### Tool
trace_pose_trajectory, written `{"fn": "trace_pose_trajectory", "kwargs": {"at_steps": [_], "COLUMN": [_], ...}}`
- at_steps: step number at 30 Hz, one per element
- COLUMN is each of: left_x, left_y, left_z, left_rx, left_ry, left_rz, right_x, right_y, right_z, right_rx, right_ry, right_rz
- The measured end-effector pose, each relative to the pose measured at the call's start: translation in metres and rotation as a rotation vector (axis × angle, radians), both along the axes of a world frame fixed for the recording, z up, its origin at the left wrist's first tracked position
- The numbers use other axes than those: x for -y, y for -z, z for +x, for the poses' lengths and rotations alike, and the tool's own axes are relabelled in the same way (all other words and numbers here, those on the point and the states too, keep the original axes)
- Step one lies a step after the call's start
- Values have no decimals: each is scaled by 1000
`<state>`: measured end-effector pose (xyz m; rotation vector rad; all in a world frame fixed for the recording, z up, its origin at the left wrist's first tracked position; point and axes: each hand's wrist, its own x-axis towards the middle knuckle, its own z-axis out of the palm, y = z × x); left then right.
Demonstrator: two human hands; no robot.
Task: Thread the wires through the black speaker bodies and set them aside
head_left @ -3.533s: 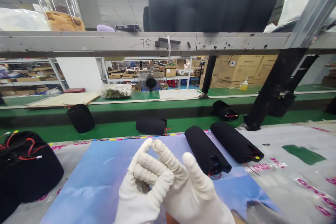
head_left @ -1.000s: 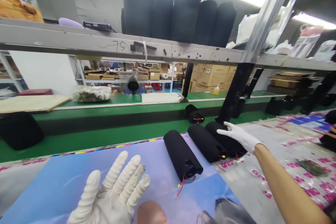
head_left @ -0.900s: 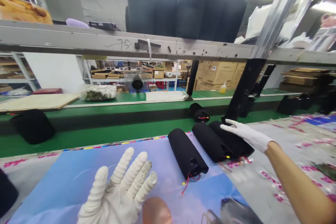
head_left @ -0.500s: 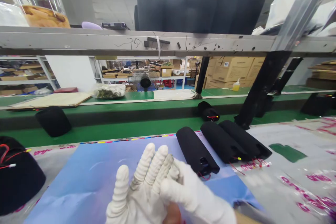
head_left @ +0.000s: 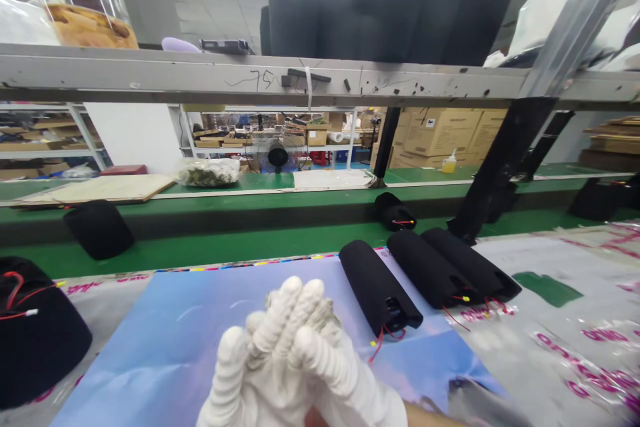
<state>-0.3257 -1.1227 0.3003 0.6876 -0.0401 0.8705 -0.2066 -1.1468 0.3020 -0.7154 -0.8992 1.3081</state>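
Both of my hands wear white ribbed work gloves and meet low in the middle of the head view. My left hand point(head_left: 265, 373) is raised with its palm toward me, fingers stretched up and thumb apart. My right hand point(head_left: 350, 377) presses against it from the right, its thumb across the left palm side. Its fingertips reach behind and between the left fingers, gripping the left glove; part of them is hidden. Just beyond, a black padded cylinder point(head_left: 375, 287) with red wires lies on a blue printed sheet point(head_left: 165, 333).
More black cylinders point(head_left: 430, 270) lie to the right, and a larger black piece point(head_left: 35, 340) with wires stands at left. Behind runs a green bench point(head_left: 240, 240). A metal shelf beam point(head_left: 175, 73) crosses above, and a dark slanted post point(head_left: 493, 167) rises at right.
My right hand has moved left and further around my left hand, its fingertips now showing between the left fingers. The left fingers have drawn together. The view has shifted slightly.
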Motion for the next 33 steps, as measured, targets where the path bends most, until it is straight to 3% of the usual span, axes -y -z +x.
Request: {"fn": "trace_pose_trajectory", "kwargs": {"at_steps": [5,8,11,13,17,21,25,30,33], "left_x": [-13,-5,8,12,14,21,24,13,13], "left_y": [-3,0,12,24,40,34,18,15,13], "left_z": [-19,-7,10,14,10,5,-7,-38,-49], "left_rx": [-56,-302,-592,-688,-742,-599,-377,-360,-417], "left_ry": [-454,-578,-673,-692,-588,-486,-490,-539,-534], "left_rz": [-55,-64,-54,-60,-58,-36,-25,-211,-248], "right_x": [13,17,18,21,30,45,56,45,30], "right_y": [-25,-29,-29,-29,-27,-22,-26,-39,-44], "right_z": [22,22,6,-5,-11,-2,20,83,127], "right_rx": [-419,-530,-566,-586,-504,-369,-35,1040,1221], "right_ry": [-144,-257,-317,-347,-340,-288,-163,534,660], "right_rz": [-18,-53,-37,-3,46,1,1,-142,-348]}}
